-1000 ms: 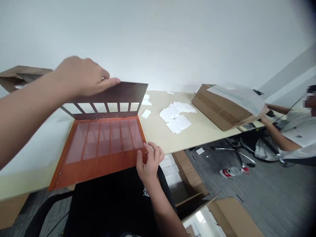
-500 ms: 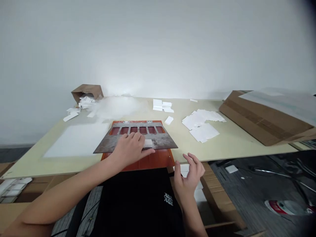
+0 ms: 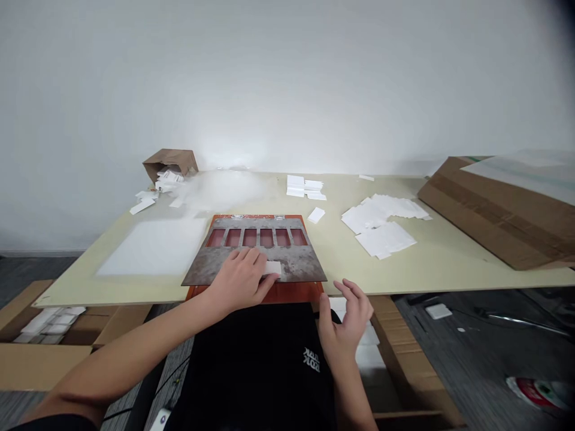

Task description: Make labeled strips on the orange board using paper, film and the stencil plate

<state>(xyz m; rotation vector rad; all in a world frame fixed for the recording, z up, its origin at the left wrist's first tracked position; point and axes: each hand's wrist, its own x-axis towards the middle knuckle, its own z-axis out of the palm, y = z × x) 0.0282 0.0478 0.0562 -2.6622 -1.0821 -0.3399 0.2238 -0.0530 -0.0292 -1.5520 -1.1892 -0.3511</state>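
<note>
A grey metal plate (image 3: 291, 258) with several rectangular openings lies over an orange-red board (image 3: 294, 292). The near edge of the plate seems to stand a little off the board, and shiny metal pieces show along the far edge. My left hand (image 3: 242, 274) rests on the plate below the openings, its fingers closed on a small white block (image 3: 273, 268); the fingers hide the block's left part. My right hand (image 3: 345, 320) hovers by the table's front edge, to the right of the board. Its fingers are apart and slightly curled, with nothing in them.
White cards (image 3: 386, 236) lie spread on the table (image 3: 332, 263) at right, with a small white stack (image 3: 295, 186) behind. At back left, a brown paper bag (image 3: 183, 158) spills white pieces. A large cardboard box (image 3: 489, 203) stands at right; an open carton (image 3: 45, 365) is below left.
The plate's near edge has come down closer to the orange board, with my left hand and the white block on it. My right hand has hardly moved. The whole view has shifted slightly.
</note>
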